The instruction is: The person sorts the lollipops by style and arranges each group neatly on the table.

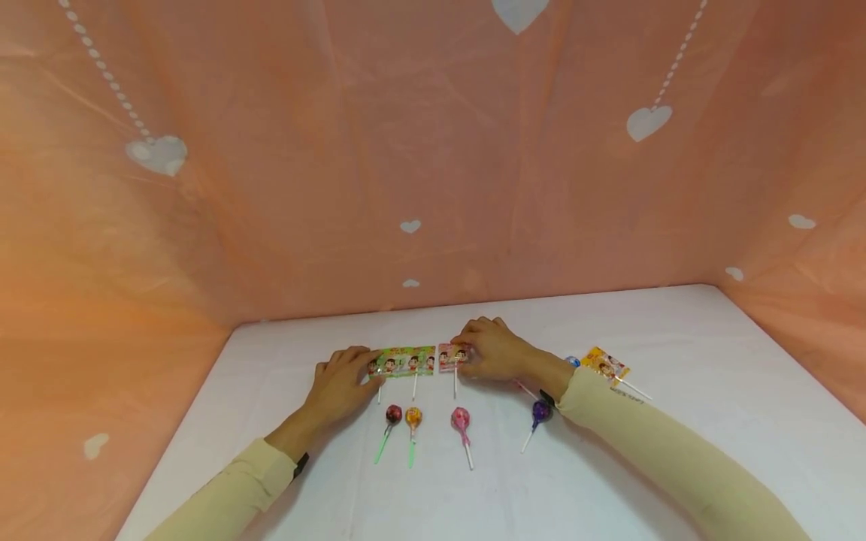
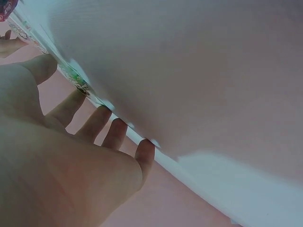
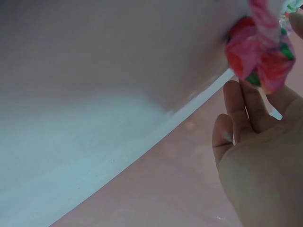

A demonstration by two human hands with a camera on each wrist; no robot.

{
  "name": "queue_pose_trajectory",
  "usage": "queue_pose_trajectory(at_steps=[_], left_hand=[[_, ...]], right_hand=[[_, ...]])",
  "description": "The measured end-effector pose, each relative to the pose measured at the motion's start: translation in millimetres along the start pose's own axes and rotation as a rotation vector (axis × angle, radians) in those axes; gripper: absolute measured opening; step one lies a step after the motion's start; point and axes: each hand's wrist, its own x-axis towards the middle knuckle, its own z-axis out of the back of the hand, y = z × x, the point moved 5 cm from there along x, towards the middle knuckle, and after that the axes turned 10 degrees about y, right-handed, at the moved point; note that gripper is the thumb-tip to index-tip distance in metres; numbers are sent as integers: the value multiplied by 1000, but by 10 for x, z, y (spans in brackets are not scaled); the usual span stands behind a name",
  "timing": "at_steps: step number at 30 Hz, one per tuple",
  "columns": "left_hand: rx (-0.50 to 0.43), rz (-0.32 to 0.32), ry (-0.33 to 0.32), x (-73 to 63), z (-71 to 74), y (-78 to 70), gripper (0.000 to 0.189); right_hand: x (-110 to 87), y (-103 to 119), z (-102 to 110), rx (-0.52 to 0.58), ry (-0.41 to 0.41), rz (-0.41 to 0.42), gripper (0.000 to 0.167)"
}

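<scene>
My left hand (image 1: 343, 383) rests on the table at the left end of two green flat-packet lollipops (image 1: 402, 361) lying side by side. Its fingers are spread and fairly straight, with thumb and index touching the packet edge. To the right, my right hand (image 1: 497, 352) pinches the right side of a pink flat-packet lollipop (image 1: 448, 356) between thumb and index finger. A narrow gap separates the pink packet from the green ones. In the right wrist view a pink-and-red wrapped ball lollipop (image 3: 260, 61) covers part of that hand.
Nearer me lie a dark red lollipop (image 1: 394, 414), an orange one (image 1: 413, 416), a pink one (image 1: 461, 418) and a purple one (image 1: 541, 411). Beside my right forearm are a yellow flat-packet lollipop (image 1: 602, 364) and a partly hidden blue one (image 1: 573, 361). An orange-pink curtain (image 1: 433, 165) surrounds the white table (image 1: 406, 511).
</scene>
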Motion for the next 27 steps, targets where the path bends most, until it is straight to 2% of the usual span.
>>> queue_pose_trajectory(at_steps=[9,27], left_hand=[[-15,17,5,-27,8,-25,54],[10,26,3,-9,6,-14,54]], right_hand=[[4,-13,-13,-8,13,-8,56],[50,-1,-33,-14,27,12,55]])
